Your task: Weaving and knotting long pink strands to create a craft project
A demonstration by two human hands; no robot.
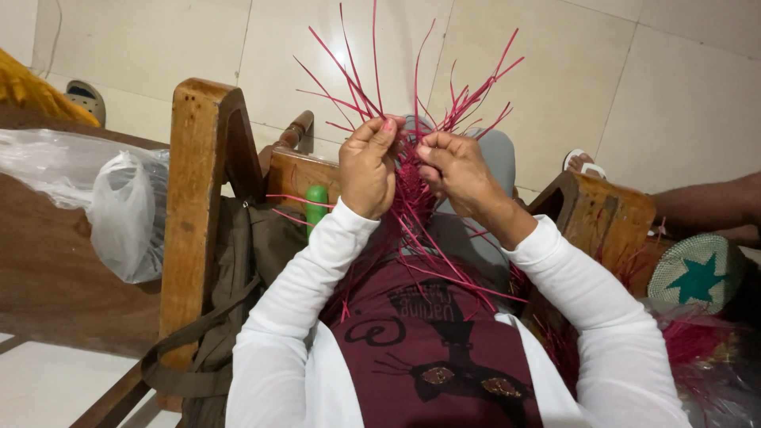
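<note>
A small woven piece of magenta strips (412, 190) sits between my two hands above my lap. Long loose magenta strips (444, 95) fan up and outward from it, and more trail down over my dark red shirt. My left hand (369, 166) pinches strips at the top left of the weave. Close against it on the right, my right hand (456, 170) grips the weave with fingers curled on the strips. Both arms wear white sleeves.
I sit in a wooden chair (198, 206) on a pale tiled floor. An olive bag (238, 301) hangs by the left armrest, with a green object (317, 202) beside it. A plastic bag (123, 210) lies left. A woven round lid with a teal star (697, 273) and another person's arm (705, 206) are at right.
</note>
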